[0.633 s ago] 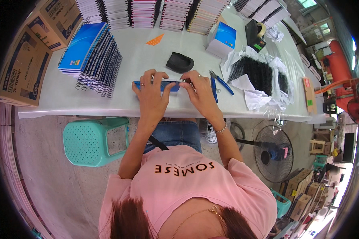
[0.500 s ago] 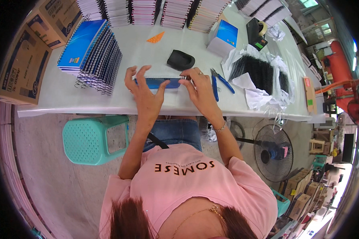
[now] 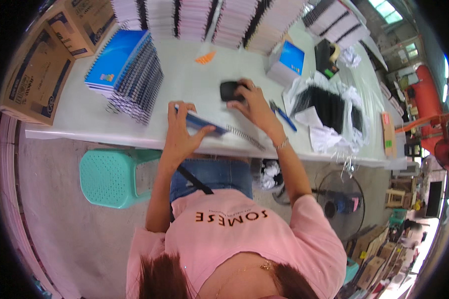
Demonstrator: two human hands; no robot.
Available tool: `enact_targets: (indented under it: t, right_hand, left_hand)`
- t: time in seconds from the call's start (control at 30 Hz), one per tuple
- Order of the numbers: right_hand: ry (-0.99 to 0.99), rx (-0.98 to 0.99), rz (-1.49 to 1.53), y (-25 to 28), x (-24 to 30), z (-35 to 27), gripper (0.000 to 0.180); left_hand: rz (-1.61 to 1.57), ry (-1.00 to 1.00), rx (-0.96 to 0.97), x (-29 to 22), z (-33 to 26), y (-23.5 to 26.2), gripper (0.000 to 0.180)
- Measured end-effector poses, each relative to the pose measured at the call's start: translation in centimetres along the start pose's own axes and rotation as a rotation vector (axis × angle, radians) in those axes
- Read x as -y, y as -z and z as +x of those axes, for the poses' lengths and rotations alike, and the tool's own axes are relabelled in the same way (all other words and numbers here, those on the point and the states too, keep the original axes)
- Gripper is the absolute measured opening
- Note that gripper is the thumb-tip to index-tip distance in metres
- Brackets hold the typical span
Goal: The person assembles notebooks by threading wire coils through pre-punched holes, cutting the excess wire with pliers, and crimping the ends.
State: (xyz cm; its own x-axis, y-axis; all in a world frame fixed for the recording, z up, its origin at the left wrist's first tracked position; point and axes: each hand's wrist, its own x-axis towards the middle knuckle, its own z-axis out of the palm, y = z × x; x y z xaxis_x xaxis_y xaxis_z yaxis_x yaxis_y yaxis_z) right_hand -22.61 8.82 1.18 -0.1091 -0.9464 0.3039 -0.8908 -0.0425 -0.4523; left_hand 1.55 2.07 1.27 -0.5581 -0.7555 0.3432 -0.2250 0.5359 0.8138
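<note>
My left hand [image 3: 178, 137] grips a thin blue notebook [image 3: 199, 123], tilted on edge above the table near its front edge. A dark wire spiral coil [image 3: 245, 137] sticks out from the notebook's right end, slanting down toward the table edge. My right hand [image 3: 254, 103] is at a black rounded object [image 3: 229, 91], its fingers bent over the right side of it; its exact kind is unclear. Just right of that hand lie blue-handled pliers [image 3: 284, 118], partly hidden behind it.
Spiral-bound blue notebooks [image 3: 117, 62] form a stack at the left, beside cardboard boxes [image 3: 37, 74]. Tall paper stacks [image 3: 197, 20] line the back. At right are unbound blue booklets [image 3: 287, 62], a tape dispenser [image 3: 327, 57] and a pile of black coils [image 3: 329, 107] on crumpled paper.
My right hand has left the notebook and moved up to the black object. The notebook has tilted in my left hand, and a long coil now extends from its right end.
</note>
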Motion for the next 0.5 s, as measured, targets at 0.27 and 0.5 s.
enact_targets:
  t: [0.27, 0.5]
  right_hand:
    - [-0.095, -0.042, 0.234, 1.3, 0.8, -1.7, 0.03]
    - [-0.139, 0.385, 1.433, 3.8, 1.7, -4.0, 0.035]
  left_hand:
    - [-0.1, -0.014, 0.029, -0.6, 0.4, 1.4, 0.059]
    - [-0.131, -0.006, 0.05, 0.6, 0.8, -0.4, 0.069]
